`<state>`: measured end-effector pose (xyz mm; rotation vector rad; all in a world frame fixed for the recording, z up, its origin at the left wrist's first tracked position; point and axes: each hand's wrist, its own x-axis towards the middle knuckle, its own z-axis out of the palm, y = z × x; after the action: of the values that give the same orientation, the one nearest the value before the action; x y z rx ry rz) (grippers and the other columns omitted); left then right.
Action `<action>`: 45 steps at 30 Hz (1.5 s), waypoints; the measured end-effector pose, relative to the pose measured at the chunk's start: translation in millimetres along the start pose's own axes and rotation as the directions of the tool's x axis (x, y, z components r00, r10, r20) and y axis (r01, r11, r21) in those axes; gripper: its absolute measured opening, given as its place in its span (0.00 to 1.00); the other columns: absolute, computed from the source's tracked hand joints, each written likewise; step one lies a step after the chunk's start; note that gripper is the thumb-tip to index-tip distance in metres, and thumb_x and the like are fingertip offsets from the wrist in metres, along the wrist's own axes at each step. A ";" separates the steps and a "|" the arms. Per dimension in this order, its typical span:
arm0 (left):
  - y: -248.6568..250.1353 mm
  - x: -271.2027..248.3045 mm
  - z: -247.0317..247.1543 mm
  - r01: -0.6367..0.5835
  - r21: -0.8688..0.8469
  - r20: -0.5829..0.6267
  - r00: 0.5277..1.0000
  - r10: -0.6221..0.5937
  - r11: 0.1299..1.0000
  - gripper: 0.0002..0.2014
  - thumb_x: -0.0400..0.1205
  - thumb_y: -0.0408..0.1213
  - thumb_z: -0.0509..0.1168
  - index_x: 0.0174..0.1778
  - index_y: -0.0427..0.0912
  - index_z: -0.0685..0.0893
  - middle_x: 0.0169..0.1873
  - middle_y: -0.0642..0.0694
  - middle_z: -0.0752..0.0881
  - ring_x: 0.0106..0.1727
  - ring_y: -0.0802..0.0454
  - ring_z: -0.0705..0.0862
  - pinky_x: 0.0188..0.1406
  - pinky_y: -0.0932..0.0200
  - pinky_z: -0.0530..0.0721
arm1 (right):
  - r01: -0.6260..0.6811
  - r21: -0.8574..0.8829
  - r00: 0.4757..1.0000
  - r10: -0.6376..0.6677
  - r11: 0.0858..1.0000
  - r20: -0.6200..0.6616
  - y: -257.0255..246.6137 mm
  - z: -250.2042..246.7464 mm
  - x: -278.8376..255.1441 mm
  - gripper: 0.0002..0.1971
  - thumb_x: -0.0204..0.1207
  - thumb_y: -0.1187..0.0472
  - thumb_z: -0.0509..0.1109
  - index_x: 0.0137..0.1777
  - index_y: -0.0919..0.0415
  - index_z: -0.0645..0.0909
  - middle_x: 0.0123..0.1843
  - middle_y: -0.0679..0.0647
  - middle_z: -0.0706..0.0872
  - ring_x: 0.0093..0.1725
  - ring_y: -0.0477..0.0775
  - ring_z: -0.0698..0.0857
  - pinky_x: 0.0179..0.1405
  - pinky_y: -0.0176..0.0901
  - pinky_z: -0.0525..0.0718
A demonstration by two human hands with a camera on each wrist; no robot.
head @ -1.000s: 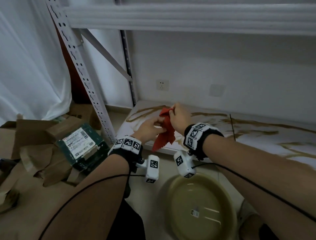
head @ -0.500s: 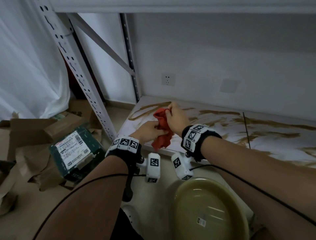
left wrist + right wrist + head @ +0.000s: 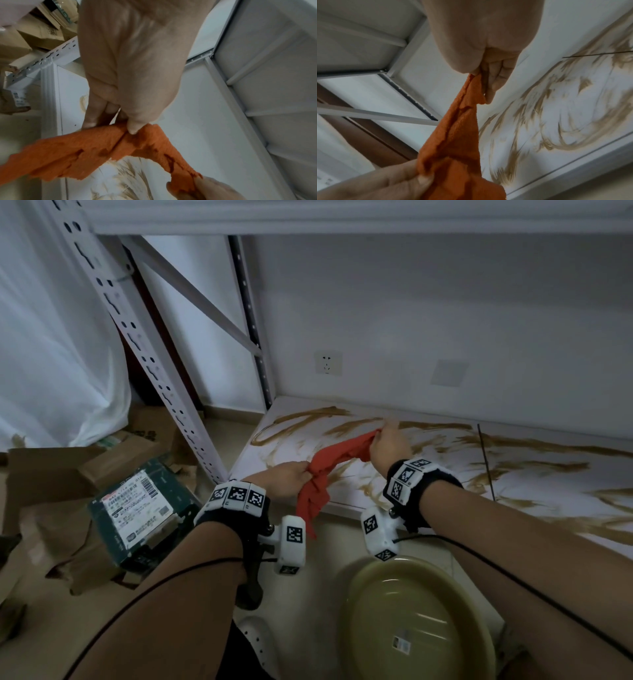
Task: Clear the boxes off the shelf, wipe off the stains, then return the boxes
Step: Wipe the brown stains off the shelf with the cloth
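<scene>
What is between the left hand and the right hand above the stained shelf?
The red cloth, pinched by the left hand and the right hand, spans the gap over the shelf, clearest in the head view.

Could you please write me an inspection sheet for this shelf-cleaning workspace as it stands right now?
Surface: bottom shelf bare of boxes, smeared with brown stains.
Job's things: red cloth stretched between both hands; green box on the floor.
Clutter: torn cardboard beside the green box; olive basin on the floor.
Grippers: left hand pinches one end of the cloth, right hand the other.
Cables: black wrist cables along both forearms.
Surroundings: wall socket, white curtain.
</scene>
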<state>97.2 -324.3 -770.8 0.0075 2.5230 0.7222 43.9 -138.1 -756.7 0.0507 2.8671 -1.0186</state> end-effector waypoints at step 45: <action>-119.8 107.4 28.1 0.332 -0.327 -0.272 0.863 -0.425 0.885 0.16 0.83 0.27 0.57 0.64 0.37 0.83 0.64 0.39 0.83 0.66 0.41 0.80 0.65 0.55 0.77 | 0.033 0.355 0.975 -0.109 0.934 0.195 16.0 138.6 65.9 0.21 0.68 0.76 0.53 0.44 0.55 0.84 0.44 0.52 0.84 0.46 0.55 0.82 0.45 0.41 0.80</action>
<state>32.9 -398.1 -901.6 -0.7558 2.5908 0.9552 -9.4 -213.1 -880.5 -0.1298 2.4825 -1.4427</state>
